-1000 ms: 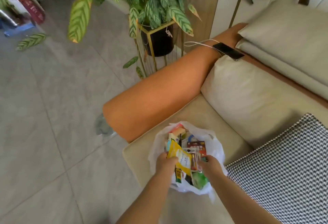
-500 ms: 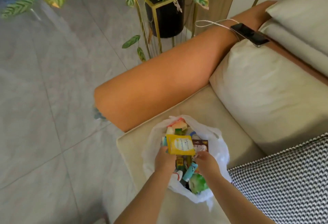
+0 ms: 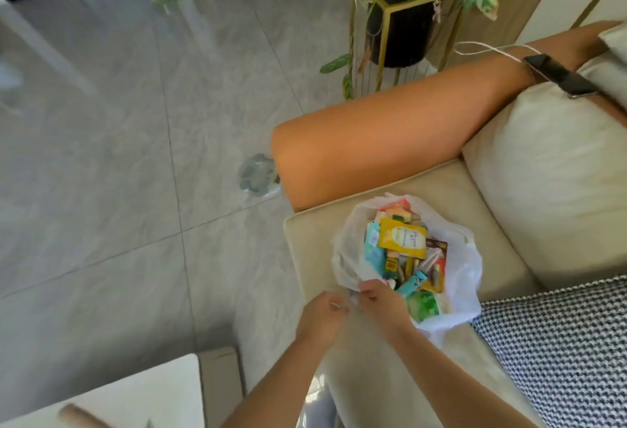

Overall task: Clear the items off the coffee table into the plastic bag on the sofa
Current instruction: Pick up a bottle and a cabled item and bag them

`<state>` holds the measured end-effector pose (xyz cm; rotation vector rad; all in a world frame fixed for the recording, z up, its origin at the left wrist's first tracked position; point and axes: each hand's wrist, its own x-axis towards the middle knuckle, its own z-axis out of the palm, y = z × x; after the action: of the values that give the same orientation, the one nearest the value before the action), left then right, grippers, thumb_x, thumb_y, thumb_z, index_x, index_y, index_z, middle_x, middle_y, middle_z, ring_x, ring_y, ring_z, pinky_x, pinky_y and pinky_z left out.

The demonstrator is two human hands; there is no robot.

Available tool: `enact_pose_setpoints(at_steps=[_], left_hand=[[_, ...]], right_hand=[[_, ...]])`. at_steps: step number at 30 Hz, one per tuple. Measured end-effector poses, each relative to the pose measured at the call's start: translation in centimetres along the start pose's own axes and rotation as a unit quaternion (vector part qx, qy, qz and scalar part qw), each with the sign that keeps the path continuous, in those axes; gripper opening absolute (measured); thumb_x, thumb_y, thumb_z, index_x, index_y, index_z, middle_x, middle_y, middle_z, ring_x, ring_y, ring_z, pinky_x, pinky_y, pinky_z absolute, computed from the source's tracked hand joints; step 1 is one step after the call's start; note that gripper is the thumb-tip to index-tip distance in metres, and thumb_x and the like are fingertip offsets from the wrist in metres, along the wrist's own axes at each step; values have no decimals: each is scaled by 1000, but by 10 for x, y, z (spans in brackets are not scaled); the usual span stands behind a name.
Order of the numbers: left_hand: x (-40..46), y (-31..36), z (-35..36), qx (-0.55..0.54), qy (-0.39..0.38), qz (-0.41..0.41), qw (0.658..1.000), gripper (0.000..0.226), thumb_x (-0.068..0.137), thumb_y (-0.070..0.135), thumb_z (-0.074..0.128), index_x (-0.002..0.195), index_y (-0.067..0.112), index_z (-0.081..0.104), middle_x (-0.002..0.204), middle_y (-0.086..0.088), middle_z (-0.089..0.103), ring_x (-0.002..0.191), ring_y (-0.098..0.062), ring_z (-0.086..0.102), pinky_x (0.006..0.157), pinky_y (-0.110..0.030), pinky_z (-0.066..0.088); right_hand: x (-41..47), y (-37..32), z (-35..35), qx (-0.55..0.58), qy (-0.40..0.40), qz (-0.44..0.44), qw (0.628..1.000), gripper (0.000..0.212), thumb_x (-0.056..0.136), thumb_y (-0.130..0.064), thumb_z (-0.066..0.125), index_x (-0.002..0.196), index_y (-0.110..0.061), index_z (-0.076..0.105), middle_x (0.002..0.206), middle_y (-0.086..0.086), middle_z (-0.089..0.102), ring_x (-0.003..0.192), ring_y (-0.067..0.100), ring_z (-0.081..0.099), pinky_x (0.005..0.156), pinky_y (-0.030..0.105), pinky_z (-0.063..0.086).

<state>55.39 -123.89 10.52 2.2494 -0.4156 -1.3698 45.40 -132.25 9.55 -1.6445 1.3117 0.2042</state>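
the bag (image 3: pixel 470 278) was seen right of centre in the frame, set on the beige seat of the sofa (image 3: pixel 315 241) just below the orange armrest (image 3: pixel 373 142). its mouth was open, and it was packed with small packets; a yellow pouch (image 3: pixel 402 237) lay on top, a green packet (image 3: pixel 422 305) at the lower edge. both hands were held together at the bag's near rim, lower centre. the left hand (image 3: pixel 322 317) was curled, its fingertips pinched on something small and pale, seemingly the bag's edge, though blur left that unclear. the right hand (image 3: pixel 381 302) was likewise curled, thumb and fingers closed at the same spot, touching the rim. a corner of the tabletop (image 3: pixel 142 393) was visible at lower left. a potted plant (image 3: pixel 407 20) stood at the top, and a phone (image 3: pixel 559 76) lay on the armrest at upper right. a checked cushion (image 3: pixel 559 342) filled the lower right.
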Motion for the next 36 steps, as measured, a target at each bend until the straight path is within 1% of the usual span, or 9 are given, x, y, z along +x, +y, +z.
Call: enact_pose_setpoints(at_steps=[3, 7, 10, 13, 17, 19, 23, 30, 36], left_hand=[[-16, -40, -23, 3, 7, 0, 1000, 6, 85, 27, 56, 81, 28, 60, 101, -3, 68, 93, -22, 68, 77, -29, 53], [-37, -108, -50, -17, 23, -14, 999, 10, 82, 27, 55, 73, 25, 60, 97, -5, 69, 88, -24, 68, 83, -37, 56], [-59, -166, -69, -35, 35, -24, 998, 17, 78, 24, 57, 82, 13, 69, 101, -13, 70, 95, -31, 67, 85, -39, 55], [-92, -218, -88, -21, 54, -33, 998, 17, 77, 20, 50, 69, 7, 57, 96, -22, 67, 95, -37, 65, 78, -38, 53], [-138, -295, -103, 26, 82, -80, 993, 27, 89, 24, 42, 97, 15, 66, 110, -6, 67, 106, -23, 62, 95, -31, 49], [-160, -332, -106, 22, 93, -87, 992, 29, 92, 30, 42, 104, 19, 66, 115, -2, 66, 109, -19, 60, 98, -31, 47], [-197, -388, -106, 1, 105, -124, 987, 26, 91, 32, 46, 106, 21, 64, 117, 2, 65, 112, -17, 58, 95, -26, 46], [-248, -451, -75, -103, 146, -215, 960, 28, 90, 41, 48, 109, 27, 62, 119, 5, 63, 110, -16, 58, 96, -29, 46], [-298, -505, -30, -162, 182, -302, 922, 25, 90, 41, 47, 108, 30, 62, 117, 6, 64, 110, -17, 58, 89, -26, 42]], right_hand=[[-29, -14, 37, -5, -20, -26, 999, 25, 93, -15, 50, 115, -9, 60, 113, 8, 63, 108, 23, 59, 78, 20, 40], [-62, -26, 96, -125, -52, -84, 987, 26, 95, -18, 47, 117, -12, 59, 118, 4, 61, 112, 20, 57, 86, 23, 37], [-86, -28, 149, -161, -65, -117, 978, 24, 92, -17, 50, 111, -10, 62, 112, 8, 64, 108, 25, 59, 91, 27, 41], [-115, -27, 201, -213, -83, -144, 963, 22, 93, -21, 49, 103, -8, 64, 106, 10, 67, 101, 26, 62, 88, 30, 44], [-162, -31, 258, -287, -108, -208, 929, 25, 96, -27, 44, 107, -14, 61, 111, 7, 65, 106, 25, 60, 87, 30, 44], [-183, -31, 282, -324, -111, -238, 909, 26, 96, -32, 42, 106, -17, 60, 111, 5, 64, 106, 24, 60, 85, 29, 44], [-217, -27, 321, -377, -131, -293, 869, 26, 96, -37, 42, 105, -21, 60, 110, 2, 65, 105, 22, 60, 85, 29, 44], [-250, 5, 370, -427, -212, -354, 805, 25, 95, -34, 41, 101, -19, 60, 104, 1, 66, 101, 21, 60, 76, 27, 39], [-276, 37, 410, -463, -281, -374, 753, 28, 95, -34, 39, 108, -20, 59, 109, -1, 64, 106, 20, 58, 86, 30, 47]])
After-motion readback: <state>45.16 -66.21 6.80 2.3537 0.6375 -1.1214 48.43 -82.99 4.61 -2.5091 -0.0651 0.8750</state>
